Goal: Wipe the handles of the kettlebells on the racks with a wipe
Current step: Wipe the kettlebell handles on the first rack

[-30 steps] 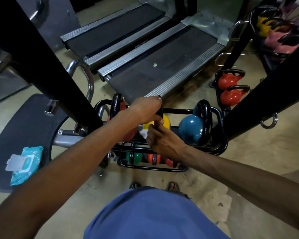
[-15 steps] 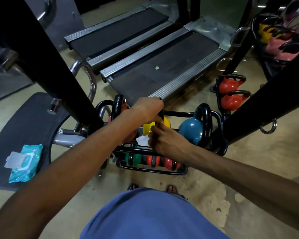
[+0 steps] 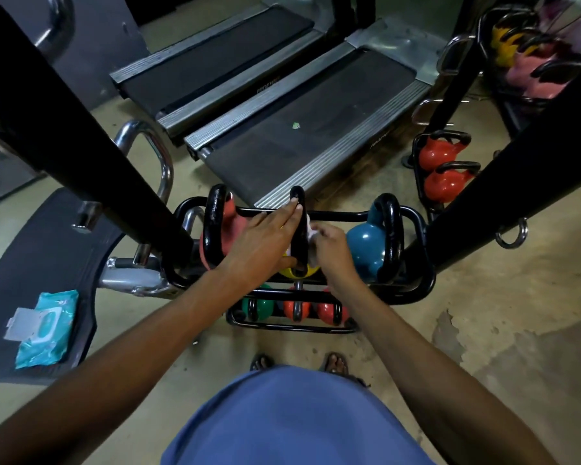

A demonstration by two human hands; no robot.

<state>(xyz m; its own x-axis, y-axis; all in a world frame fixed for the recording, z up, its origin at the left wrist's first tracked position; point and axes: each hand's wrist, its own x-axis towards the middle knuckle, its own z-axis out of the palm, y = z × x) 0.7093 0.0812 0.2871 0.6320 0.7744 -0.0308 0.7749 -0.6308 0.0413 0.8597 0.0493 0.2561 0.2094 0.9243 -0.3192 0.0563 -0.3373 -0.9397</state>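
A low black rack (image 3: 416, 283) holds a pink kettlebell (image 3: 215, 226), a yellow kettlebell (image 3: 297, 270) and a blue kettlebell (image 3: 366, 245), each with a black handle. My left hand (image 3: 265, 243) lies with straight fingers against the left side of the yellow one's handle (image 3: 297, 196), fingertips near its top. My right hand (image 3: 331, 250) pinches a white wipe (image 3: 312, 231) against the handle's right side. Smaller green and red kettlebells (image 3: 296, 310) sit on the lower shelf.
A teal wipes pack (image 3: 44, 327) lies on a dark mat at the left. Black machine posts (image 3: 81, 142) slant on both sides. Two treadmills (image 3: 299, 129) lie beyond the rack. Two red kettlebells (image 3: 445, 172) stand on another rack at the right. My feet (image 3: 299, 362) are by the rack.
My left hand has let go of the handle top and now lies flat along its left side. My right hand has moved the wipe up onto the handle's right side.
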